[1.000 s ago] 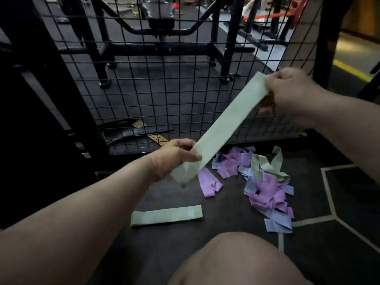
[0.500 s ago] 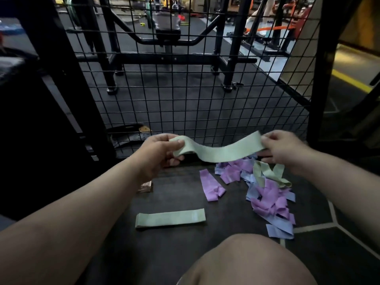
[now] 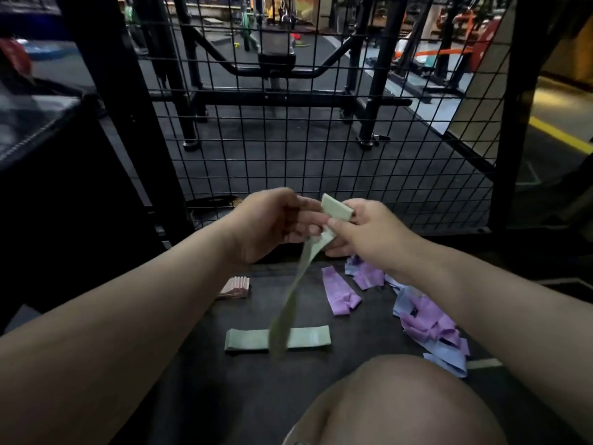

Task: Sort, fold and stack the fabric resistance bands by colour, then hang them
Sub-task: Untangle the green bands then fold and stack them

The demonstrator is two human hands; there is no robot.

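While both hands meet in front of the wire mesh panel (image 3: 321, 149), the green band (image 3: 335, 208) is caught between them in the head view. The right hand (image 3: 369, 232) pinches the band's short upper end, which sticks up at about 11 o'clock from its thumb. The left hand (image 3: 272, 223) curls its fingers against the same band from the 9 o'clock side and grips it just under that end. From the two grips the rest of the band hangs down toward 7 o'clock, blurred, with its lower end in front of a folded green band (image 3: 308, 337) lying flat on the dark floor mat (image 3: 199, 380). At 8 o'clock from the hands a folded pink stack (image 3: 236, 285) sits on the mat. A single purple band (image 3: 338, 292) lies at 6 o'clock below the right hand, and a loose pile of purple and blue bands (image 3: 430, 326) spreads at 4 o'clock, partly under the right forearm. A bare knee (image 3: 401, 403) fills the lower edge.
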